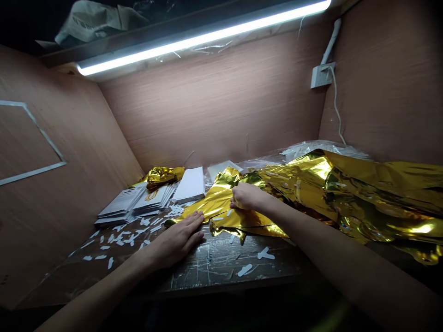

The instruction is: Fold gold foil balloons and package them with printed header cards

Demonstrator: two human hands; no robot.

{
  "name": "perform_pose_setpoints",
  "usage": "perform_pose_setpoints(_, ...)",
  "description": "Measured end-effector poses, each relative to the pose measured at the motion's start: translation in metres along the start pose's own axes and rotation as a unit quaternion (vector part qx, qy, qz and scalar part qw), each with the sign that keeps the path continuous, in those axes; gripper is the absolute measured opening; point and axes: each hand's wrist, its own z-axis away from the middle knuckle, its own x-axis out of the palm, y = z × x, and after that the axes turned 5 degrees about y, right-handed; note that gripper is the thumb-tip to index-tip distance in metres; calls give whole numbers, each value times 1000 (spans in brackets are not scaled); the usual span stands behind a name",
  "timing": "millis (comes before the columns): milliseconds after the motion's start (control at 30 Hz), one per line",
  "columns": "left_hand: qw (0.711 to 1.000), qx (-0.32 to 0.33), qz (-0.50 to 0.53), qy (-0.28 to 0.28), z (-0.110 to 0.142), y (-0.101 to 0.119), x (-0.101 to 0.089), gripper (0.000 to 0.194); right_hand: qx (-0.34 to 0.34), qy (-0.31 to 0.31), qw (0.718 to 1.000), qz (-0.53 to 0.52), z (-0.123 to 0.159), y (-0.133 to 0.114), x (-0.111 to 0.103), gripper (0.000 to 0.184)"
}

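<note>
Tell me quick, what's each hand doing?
Left hand: open, fingers flat on the gold foil.
Right hand: closed, holding the foil.

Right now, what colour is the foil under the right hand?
Shiny gold; the foil under the right hand shows best in the head view.

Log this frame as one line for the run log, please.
right hand: on crumpled gold metallic foil | left hand: flat on dark scratched tabletop, fingertips at foil edge | nearby: small white strips
</note>
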Motion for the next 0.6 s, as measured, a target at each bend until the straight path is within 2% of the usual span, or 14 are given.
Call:
perform_pose_setpoints(200, 999, 1, -16, -45, 7, -2, -7, 70, 9, -8, 1000, -6, -1, 0, 0, 37)
perform_pose_setpoints(433, 998, 42, -39, -34, 17, -26, -13, 59, 22, -7, 1000, -7, 2, -2, -2, 38)
perform_pose_setpoints(600, 998, 45, -34, -40, 22, -30, -24, 54, 22, -2, 1000, -8, -1, -2, -1, 38)
